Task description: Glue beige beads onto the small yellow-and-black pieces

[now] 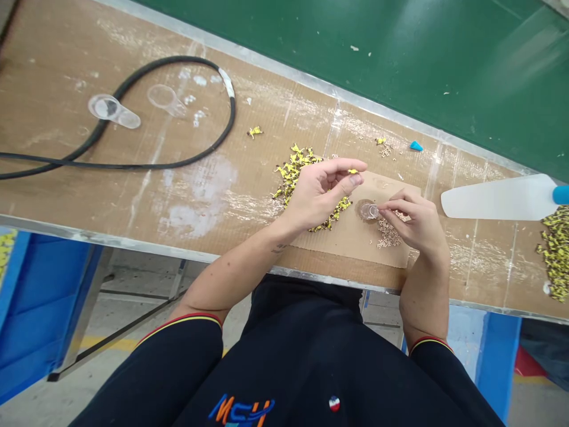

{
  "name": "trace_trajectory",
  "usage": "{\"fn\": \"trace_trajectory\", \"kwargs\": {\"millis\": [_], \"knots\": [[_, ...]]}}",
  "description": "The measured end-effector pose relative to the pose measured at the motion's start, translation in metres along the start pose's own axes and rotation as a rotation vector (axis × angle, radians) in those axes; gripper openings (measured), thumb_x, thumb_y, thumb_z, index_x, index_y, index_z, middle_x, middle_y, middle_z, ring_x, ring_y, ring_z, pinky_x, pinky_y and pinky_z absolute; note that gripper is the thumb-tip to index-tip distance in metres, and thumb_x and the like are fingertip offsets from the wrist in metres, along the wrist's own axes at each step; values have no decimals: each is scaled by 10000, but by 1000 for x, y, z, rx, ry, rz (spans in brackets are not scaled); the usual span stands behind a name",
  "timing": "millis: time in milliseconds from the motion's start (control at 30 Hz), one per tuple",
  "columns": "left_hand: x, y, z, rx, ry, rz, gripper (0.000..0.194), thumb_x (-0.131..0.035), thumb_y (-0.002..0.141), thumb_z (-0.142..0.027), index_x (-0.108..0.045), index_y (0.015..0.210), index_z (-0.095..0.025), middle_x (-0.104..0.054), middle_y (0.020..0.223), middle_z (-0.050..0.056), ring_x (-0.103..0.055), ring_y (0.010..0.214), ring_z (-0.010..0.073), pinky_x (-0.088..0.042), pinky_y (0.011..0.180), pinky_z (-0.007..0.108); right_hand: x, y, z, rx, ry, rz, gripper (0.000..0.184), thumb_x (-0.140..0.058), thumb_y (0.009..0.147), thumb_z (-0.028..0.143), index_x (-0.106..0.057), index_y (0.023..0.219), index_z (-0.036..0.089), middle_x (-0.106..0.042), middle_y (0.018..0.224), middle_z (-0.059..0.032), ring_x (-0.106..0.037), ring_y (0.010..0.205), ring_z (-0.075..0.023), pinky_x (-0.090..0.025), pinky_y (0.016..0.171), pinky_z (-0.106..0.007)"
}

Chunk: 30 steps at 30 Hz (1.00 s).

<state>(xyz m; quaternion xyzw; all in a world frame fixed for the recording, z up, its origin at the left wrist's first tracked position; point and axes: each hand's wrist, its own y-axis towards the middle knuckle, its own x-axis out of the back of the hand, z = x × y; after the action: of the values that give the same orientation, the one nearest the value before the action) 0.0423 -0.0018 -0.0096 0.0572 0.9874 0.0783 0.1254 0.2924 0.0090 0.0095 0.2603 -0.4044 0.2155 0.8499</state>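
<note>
The person's navy shirt (284, 367), with an orange-and-blue chest logo, fills the bottom of the view, its sleeves edged in red and yellow. Below the near edge of the worktop (146, 201), which is topped with worn brown board and trimmed in metal, a bright blue plastic crate (44, 296) stands on the grey floor at the left.

On the worktop lies a flat brown cardboard sheet (351, 243). The right hand (415, 222) rests just over it, its fingers closed in a pinch on a small clear round plastic piece (368, 211), which sits on a round brown patch on the sheet. Beside those fingers lies a loose heap of tiny tan pieces (389, 234). The left hand (317, 196) is raised over the sheet's edge, thumb and forefinger pinched on a tiny yellow-and-black piece (353, 171). Under and behind it, a scattered heap of similar yellow-and-black pieces (293, 175) spreads across the worktop.

Farther off lie a small bright blue wedge (416, 146) and, to the right, a white plastic paddle with a blue end (493, 197), next to a larger yellow-and-black heap (555, 252). At the left, a looped black rubber cable (133, 160) lies around two clear plastic scoops (113, 111). Past the far metal edge runs a green surface (355, 47).
</note>
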Motion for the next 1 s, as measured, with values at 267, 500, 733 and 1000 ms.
{"fn": "trace_trajectory", "kwargs": {"millis": [267,500,733,1000], "knots": [[0,2,-4,-9,22,33,474,-635,965,-640,-743,966,-178,-738,855,38,-631,661,83,-539,635,228,-4,-1,0,-46,9,39,114,-707,926,213,-797,893,274,-722,809,-25,-660,704,-172,-536,667,-328],[1,2,-2,-54,82,18,458,-643,972,-613,-741,909,-170,-728,965,64,-628,705,79,-540,654,230,-5,0,-1,-40,-1,47,114,-706,926,206,-795,892,269,-721,810,-28,-661,708,-174,-533,667,-329],[-1,1,2,-33,13,-3,420,-727,920,-595,-739,1025,-188,-714,885,28,-623,697,84,-511,616,225,0,2,5,-49,47,-11,88,-727,913,217,-785,873,271,-712,777,-18,-624,657,-155,-513,604,-319],[-11,-8,0,39,-62,103,336,-807,884,-492,-725,964,-176,-754,893,35,-695,786,106,-574,747,241,4,-2,18,-72,295,-307,63,-745,917,261,-764,866,292,-657,781,-8,-591,660,-145,-464,531,-314]]}}
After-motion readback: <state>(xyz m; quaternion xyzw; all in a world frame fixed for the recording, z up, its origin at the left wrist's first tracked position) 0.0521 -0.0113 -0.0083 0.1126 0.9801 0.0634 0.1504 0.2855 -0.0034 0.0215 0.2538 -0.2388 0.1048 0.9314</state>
